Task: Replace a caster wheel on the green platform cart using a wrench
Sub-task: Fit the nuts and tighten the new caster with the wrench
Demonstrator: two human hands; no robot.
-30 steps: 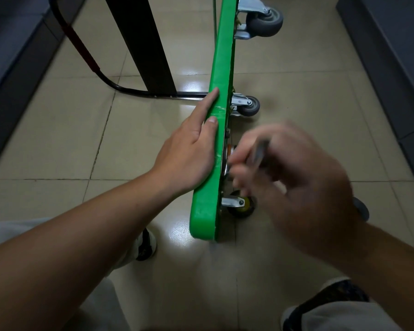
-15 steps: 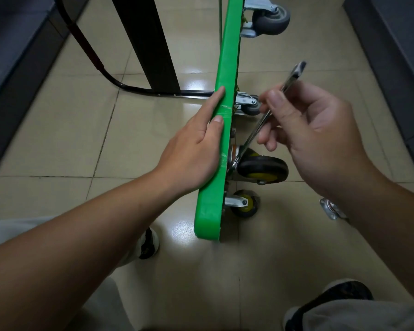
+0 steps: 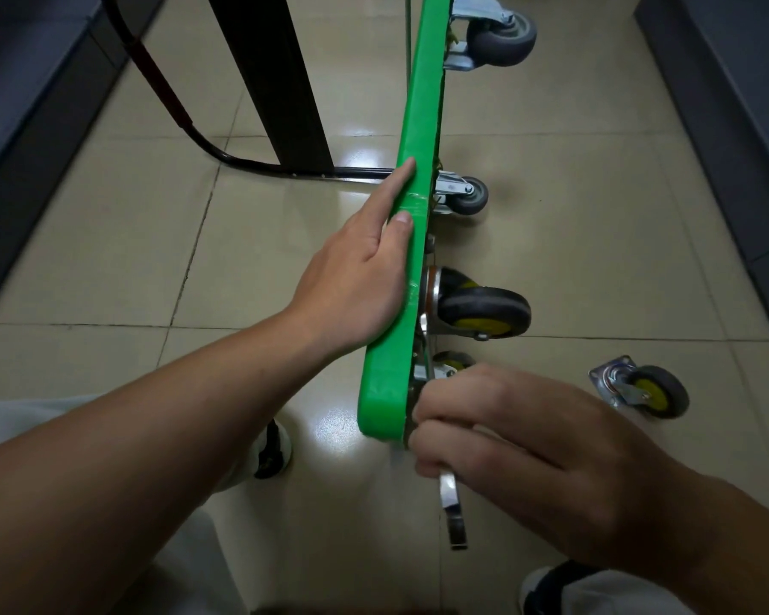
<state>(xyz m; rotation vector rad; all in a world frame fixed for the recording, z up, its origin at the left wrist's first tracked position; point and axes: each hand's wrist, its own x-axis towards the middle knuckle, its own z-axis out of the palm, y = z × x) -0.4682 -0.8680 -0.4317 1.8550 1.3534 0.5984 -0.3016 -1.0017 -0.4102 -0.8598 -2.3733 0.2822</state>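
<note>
Steadies the cart (image 3: 418, 170), tipped on its long edge on the floor (image 3: 596, 259), with the left hand (image 3: 356, 281): palm flat against the top edge, fingers straight, index finger stretched along the green rim. Keeps the same spot and pose as half a second ago.

Grips the wrench (image 3: 453, 508) in the right hand (image 3: 529, 446), fingers curled round the shaft, fist close against the cart's near corner on the wheel side. Shows only the wrench's free end, poking out below the fist toward the camera. Hides the working end behind the fingers, so cannot tell which bolt it sits on.

Differs from half a second ago: then held the right hand higher, beside the cart's middle, with the wrench slanting up and away from the wheel plate. Now sits down at the corner, with the shaft swung round to point the opposite way.

Leaves the black-and-yellow caster (image 3: 480, 310) mounted on the cart's underside, just beyond the fist, wheel jutting sideways. Leaves a loose caster (image 3: 640, 386) on the floor, well apart from the cart's wheel side. Shows it whole now, where the wrist half covered it before.
</note>
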